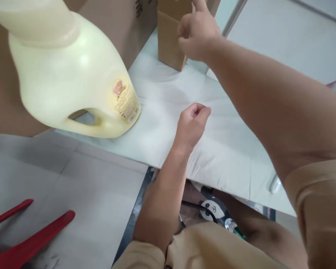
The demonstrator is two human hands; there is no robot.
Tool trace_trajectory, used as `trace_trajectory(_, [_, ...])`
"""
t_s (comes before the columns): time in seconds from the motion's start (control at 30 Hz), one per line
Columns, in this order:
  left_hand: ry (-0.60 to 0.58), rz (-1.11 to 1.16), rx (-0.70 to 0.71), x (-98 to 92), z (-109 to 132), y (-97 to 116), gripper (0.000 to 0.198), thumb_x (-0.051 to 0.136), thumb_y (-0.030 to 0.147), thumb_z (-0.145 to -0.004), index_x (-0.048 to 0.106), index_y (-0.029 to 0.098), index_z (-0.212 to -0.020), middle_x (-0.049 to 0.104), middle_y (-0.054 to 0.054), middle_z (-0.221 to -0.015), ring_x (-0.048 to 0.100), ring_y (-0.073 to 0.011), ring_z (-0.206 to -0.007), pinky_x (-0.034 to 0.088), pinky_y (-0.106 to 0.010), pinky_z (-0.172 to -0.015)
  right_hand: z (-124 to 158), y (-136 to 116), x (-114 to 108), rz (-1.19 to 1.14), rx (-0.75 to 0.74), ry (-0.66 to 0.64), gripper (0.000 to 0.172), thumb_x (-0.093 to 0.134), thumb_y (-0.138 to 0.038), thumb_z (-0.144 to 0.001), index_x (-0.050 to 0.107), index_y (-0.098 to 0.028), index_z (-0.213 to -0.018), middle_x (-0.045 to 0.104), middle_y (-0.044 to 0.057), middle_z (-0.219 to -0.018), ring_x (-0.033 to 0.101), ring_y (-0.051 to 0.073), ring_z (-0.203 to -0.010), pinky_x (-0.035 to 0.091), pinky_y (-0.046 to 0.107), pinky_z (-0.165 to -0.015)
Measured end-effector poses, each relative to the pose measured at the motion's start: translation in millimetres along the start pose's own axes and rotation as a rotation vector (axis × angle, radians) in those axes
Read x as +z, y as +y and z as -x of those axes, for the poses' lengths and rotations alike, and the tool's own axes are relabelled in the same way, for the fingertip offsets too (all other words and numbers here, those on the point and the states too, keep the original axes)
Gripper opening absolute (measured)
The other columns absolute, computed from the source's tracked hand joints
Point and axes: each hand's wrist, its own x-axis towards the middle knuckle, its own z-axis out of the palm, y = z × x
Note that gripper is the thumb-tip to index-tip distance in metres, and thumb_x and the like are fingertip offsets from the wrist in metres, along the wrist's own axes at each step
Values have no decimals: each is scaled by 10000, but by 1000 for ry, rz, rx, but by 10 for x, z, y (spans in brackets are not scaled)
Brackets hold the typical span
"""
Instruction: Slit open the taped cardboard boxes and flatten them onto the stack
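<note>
My left hand [194, 121] is closed in a loose fist just above the pale cloth-covered table [156, 130], with nothing showing between thumb and forefinger. Higher up, my right hand [200, 35] reaches to a small brown cardboard box [170, 43], its fingers curled in front of the box's right side. A thin pale sliver shows by its fingertips, too small to name, and the picture's top edge cuts off part of the forefinger. To the left of both hands a large pale yellow jug-shaped bottle [64, 74] with a handle and a label [126, 101] stands on the table.
Behind the bottle is a big cardboard box [114, 30]. A small white object [275, 184] lies near the table's right front edge. Red pieces [44, 233], perhaps stool legs, show at lower left above the pale floor [100, 194]. Panda-print fabric [212, 207] lies below the edge.
</note>
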Motion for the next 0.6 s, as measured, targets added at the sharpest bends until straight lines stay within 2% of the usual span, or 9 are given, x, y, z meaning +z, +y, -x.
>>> trace_trajectory(0.1, [15,-7,1,-42,0,3,231,620,206,-903,530,185,-691,426,55,-586,386,-74,-557,338,-240,-566,-672,-333,221,140,-17,34,447,332,-236,-995,665,43,-891,641,91,-1252,682,165,-1231,500,285,-960])
trace_trajectory(0.17, [10,2,11,-51,16,-8,231,617,214,-911,529,186,-699,426,53,-599,389,-73,-558,334,-242,-563,-974,-512,295,240,3,43,374,394,-150,-938,671,69,-1061,610,66,-1282,582,173,-1357,418,313,-1059])
trace_trajectory(0.27, [46,9,66,-43,56,-21,231,611,209,-915,515,193,-707,419,48,-613,387,-78,-551,333,-253,-555,-982,-556,226,291,-3,74,437,436,-88,-886,674,22,-1235,604,45,-1279,524,144,-1384,368,308,-1109])
trace_trajectory(0.33, [154,-17,141,-40,91,-19,225,608,211,-921,500,203,-724,445,41,-637,451,-95,-589,380,-258,-595,-675,-444,58,267,-63,113,405,458,-101,-895,710,-9,-1198,617,70,-1280,574,126,-1290,438,275,-1061])
trace_trajectory(0.4, [322,-48,263,-57,122,-17,181,601,235,-929,503,216,-778,528,26,-727,581,-126,-741,460,-259,-710,-149,-283,-191,208,-149,152,299,516,-108,-909,745,-49,-1093,648,94,-1227,624,127,-1175,518,250,-972])
trace_trajectory(0.47, [495,-48,405,-94,130,-37,98,593,267,-933,520,231,-877,614,9,-916,647,-157,-1015,501,-266,-893,543,-126,-481,195,-220,217,195,564,-65,-888,748,-131,-886,688,58,-983,672,142,-1012,556,281,-920])
trace_trajectory(0.5, [554,-39,472,-115,119,-63,76,588,285,-937,528,240,-941,631,3,-1035,629,-167,-1157,493,-275,-985,925,-55,-625,211,-263,264,237,562,-83,-905,713,-166,-743,677,42,-821,687,159,-944,555,319,-922])
trace_trajectory(0.57, [578,-25,573,-143,62,-157,168,579,354,-957,526,266,-1090,611,-8,-1249,542,-184,-1360,444,-310,-1131,1688,85,-874,157,-200,363,269,592,-170,-946,704,-211,-705,733,38,-838,717,178,-883,558,347,-835])
trace_trajectory(0.6, [497,-48,604,-143,19,-222,237,574,406,-971,522,277,-1162,590,-19,-1336,504,-196,-1422,422,-333,-1175,2038,158,-966,110,-148,389,281,620,-213,-948,703,-226,-680,744,32,-814,731,186,-846,557,345,-764])
